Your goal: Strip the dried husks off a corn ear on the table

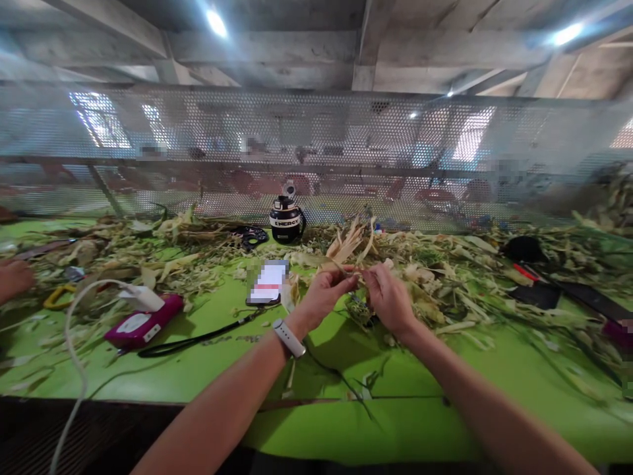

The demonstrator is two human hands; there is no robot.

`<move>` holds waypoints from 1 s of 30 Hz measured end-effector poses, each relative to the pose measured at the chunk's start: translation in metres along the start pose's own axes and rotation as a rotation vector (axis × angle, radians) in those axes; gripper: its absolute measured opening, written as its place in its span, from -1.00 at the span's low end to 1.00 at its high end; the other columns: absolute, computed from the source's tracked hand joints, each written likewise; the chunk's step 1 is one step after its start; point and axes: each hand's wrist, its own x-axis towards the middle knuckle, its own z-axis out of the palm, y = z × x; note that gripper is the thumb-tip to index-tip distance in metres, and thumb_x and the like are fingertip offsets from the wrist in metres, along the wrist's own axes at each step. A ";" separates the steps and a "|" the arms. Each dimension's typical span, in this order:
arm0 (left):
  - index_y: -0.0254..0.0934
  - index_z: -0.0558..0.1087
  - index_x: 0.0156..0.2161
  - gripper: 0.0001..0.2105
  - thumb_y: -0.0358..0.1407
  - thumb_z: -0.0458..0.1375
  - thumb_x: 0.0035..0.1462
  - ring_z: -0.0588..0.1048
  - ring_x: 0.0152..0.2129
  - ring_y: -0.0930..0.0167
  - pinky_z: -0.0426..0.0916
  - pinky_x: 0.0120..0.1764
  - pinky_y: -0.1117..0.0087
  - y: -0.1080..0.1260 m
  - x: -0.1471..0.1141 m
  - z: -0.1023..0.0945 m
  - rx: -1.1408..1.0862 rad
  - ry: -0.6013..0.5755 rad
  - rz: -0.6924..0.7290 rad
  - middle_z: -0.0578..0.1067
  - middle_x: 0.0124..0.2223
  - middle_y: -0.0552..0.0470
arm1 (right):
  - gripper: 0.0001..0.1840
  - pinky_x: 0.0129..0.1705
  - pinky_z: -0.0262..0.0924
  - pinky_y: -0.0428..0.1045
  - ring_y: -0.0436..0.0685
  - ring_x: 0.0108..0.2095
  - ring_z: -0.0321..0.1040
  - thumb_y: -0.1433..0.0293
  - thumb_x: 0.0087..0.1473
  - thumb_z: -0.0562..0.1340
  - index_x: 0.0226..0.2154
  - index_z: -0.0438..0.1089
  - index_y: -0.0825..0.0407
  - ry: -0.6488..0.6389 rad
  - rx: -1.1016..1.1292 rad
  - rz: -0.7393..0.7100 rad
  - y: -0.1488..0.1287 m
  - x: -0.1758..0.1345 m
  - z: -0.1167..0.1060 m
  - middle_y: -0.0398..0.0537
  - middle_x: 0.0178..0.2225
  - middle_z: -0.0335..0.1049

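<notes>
My left hand (324, 297), with a white band on its wrist, is closed in a pinch on a thin plant strip near the middle of the table. Close beside it, my right hand (388, 297) pinches at the same strip, which is partly hidden by the fingers. Just beyond both hands fans out a pale, dry husk bundle (349, 241); whether it joins the strip I cannot tell. Under my right hand lies a small green clump (360, 310). A phone (270, 282) with a lit screen lies left of my left hand.
Leaf and husk scraps (168, 264) cover much of the green table (212, 376). A black bottle (285, 221) stands before a perforated metal screen (316, 132). At left are a magenta power bank (143, 323) with a white cable and another person's hand (14, 280).
</notes>
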 end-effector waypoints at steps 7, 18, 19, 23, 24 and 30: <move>-0.35 0.42 -0.41 -0.69 -0.19 0.34 -0.23 0.37 -0.53 0.56 0.32 -0.32 0.44 0.001 0.001 -0.005 0.046 -0.020 -0.025 0.43 -0.48 0.12 | -0.67 -0.52 0.05 -0.10 0.03 -0.61 0.23 0.18 0.17 -0.01 -0.49 0.24 -0.01 0.025 0.066 -0.042 0.002 0.003 -0.002 -0.17 -0.62 0.28; -0.33 0.46 -0.33 -0.69 -0.22 0.34 -0.21 0.38 -0.51 0.55 0.31 -0.34 0.47 0.002 0.001 -0.007 0.062 -0.062 -0.014 0.44 -0.45 0.11 | -0.69 -0.46 0.14 -0.08 0.07 -0.54 0.31 0.18 0.13 0.06 -0.50 0.27 0.01 -0.022 0.182 0.027 0.004 0.005 -0.002 -0.14 -0.60 0.34; -0.35 0.46 -0.34 -0.70 -0.22 0.35 -0.21 0.37 -0.52 0.56 0.30 -0.35 0.48 0.001 0.001 -0.008 0.053 -0.056 -0.015 0.44 -0.46 0.10 | -0.71 -0.44 0.16 -0.06 0.08 -0.50 0.33 0.18 0.12 0.08 -0.46 0.28 0.02 0.015 0.164 0.021 0.006 0.005 -0.002 -0.11 -0.55 0.36; -0.38 0.46 -0.38 -0.66 -0.24 0.39 -0.30 0.37 -0.55 0.57 0.29 -0.38 0.49 0.001 0.006 -0.013 -0.061 0.014 -0.071 0.43 -0.47 0.10 | -0.82 -0.18 0.21 0.04 0.16 -0.23 0.33 0.37 0.10 0.12 -0.22 0.33 0.03 0.133 0.017 -0.207 0.014 0.007 -0.003 0.03 -0.27 0.40; -0.37 0.45 -0.38 -0.64 -0.24 0.40 -0.33 0.38 -0.54 0.57 0.29 -0.38 0.49 0.002 0.007 -0.015 -0.094 0.034 -0.085 0.43 -0.47 0.10 | -0.79 -0.11 0.19 0.07 0.16 -0.17 0.30 0.44 0.09 0.10 -0.18 0.33 0.02 0.112 -0.022 -0.304 0.015 0.007 -0.004 0.04 -0.21 0.39; -0.36 0.44 -0.41 -0.64 -0.27 0.41 -0.38 0.37 -0.54 0.58 0.27 -0.36 0.48 0.004 0.008 -0.018 -0.129 0.049 -0.104 0.42 -0.47 0.13 | -0.74 -0.05 0.13 0.12 0.17 -0.09 0.21 0.47 0.07 0.15 -0.15 0.39 -0.02 -0.043 -0.150 -0.604 0.010 0.006 -0.009 0.03 -0.12 0.37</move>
